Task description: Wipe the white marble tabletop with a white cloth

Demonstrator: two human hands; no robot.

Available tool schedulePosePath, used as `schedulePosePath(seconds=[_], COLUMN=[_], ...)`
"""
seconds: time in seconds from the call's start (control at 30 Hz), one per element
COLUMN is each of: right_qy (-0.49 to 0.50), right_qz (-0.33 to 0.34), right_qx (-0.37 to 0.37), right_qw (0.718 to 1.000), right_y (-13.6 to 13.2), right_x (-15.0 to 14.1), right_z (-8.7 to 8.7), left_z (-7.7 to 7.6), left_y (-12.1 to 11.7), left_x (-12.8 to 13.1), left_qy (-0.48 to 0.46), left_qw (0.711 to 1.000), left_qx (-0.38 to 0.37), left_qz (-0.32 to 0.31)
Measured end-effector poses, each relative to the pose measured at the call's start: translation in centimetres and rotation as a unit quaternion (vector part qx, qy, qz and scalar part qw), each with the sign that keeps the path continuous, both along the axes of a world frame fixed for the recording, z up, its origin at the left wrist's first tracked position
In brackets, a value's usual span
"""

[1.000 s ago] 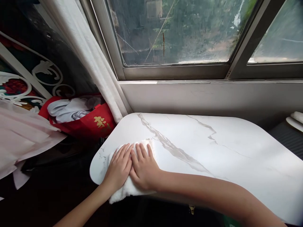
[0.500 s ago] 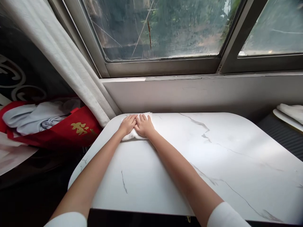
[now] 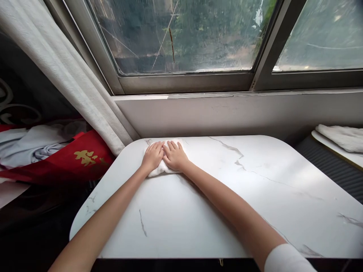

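Observation:
A folded white cloth [image 3: 163, 170] lies near the far left part of the white marble-patterned table [image 3: 210, 211]. My left hand [image 3: 153, 155] presses flat on it, fingers stretched out toward the window. Beside it, my right hand [image 3: 175, 155] rests flat on the same cloth, its fingers extended and slightly apart. The two hands touch or nearly touch at the thumbs. Much of the cloth is hidden beneath them; its near edge shows bunched below the palms.
A low wall and a sliding window [image 3: 184, 85] stand behind the table. At left hang a pale curtain [image 3: 70, 75] and a red bag [image 3: 93, 155] with light clothes in it. Another white cloth [image 3: 343, 138] lies on a ribbed dark surface [image 3: 320, 158] at right.
Both hands and the cloth have slid slightly toward me and a little right across the table. The camera view has turned slightly right, shifting the surroundings left.

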State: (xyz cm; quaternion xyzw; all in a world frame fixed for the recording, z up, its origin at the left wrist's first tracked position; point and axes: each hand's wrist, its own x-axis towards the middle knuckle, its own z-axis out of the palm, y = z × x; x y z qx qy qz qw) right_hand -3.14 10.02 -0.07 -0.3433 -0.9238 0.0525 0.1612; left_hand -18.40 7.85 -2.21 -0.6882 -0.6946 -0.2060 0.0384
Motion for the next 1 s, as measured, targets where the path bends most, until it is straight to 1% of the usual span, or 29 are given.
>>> schedulePosePath(seconds=[0.07,0.17,0.27,0.37,0.43,0.47,0.53,0.6,0.67,0.73,0.83,0.93,1.0], right_qy=[-0.005,-0.004,-0.008,-0.011,-0.014,-0.015,-0.018,-0.022,-0.027,-0.032,-0.035,-0.033,-0.033], right_qz=[0.029,0.061,0.071,0.077,0.08,0.081,0.075,0.058,0.03,-0.004,-0.054,-0.075,-0.088], right_qx=[0.009,0.01,-0.006,-0.027,-0.038,-0.041,-0.047,-0.054,-0.061,-0.067,-0.077,-0.071,-0.058], right_qw=[1.0,0.998,0.997,0.997,0.996,0.996,0.996,0.997,0.997,0.997,0.995,0.994,0.994], right_y=[-1.7,-5.1,-9.4,-13.4,-15.3,-15.9,-16.2,-15.3,-13.4,-10.5,-5.4,-0.3,2.4], right_x=[1.7,4.7,8.1,11.6,13.7,14.5,15.6,15.8,15.1,13.9,11.7,9.9,9.2], right_z=[0.1,0.3,0.4,0.5,0.6,0.7,0.7,0.7,0.6,0.5,0.6,0.7,0.7], left_z=[-0.1,-0.3,-0.5,-0.7,-0.9,-1.0,-1.1,-1.1,-0.9,-0.6,0.2,1.1,1.7], left_y=[-2.4,-6.9,-11.5,-15.6,-17.5,-18.1,-18.4,-17.2,-14.7,-11.3,-5.6,-0.3,2.7], left_x=[1.8,4.9,8.2,11.2,12.7,13.3,14.1,14.3,14.1,13.6,12.6,11.7,11.4], left_qy=[0.011,0.012,-0.005,-0.02,-0.033,-0.04,-0.051,-0.054,-0.055,-0.059,-0.064,-0.065,-0.066], left_qw=[1.0,0.999,1.0,0.999,0.997,0.997,0.995,0.994,0.994,0.995,0.996,0.996,0.996], left_qx=[0.006,0.017,0.028,0.029,0.018,0.008,-0.013,-0.031,-0.039,-0.037,-0.028,-0.042,-0.048], left_qz=[0.018,0.031,0.012,-0.031,-0.06,-0.071,-0.085,-0.091,-0.088,-0.078,-0.058,-0.036,-0.031])
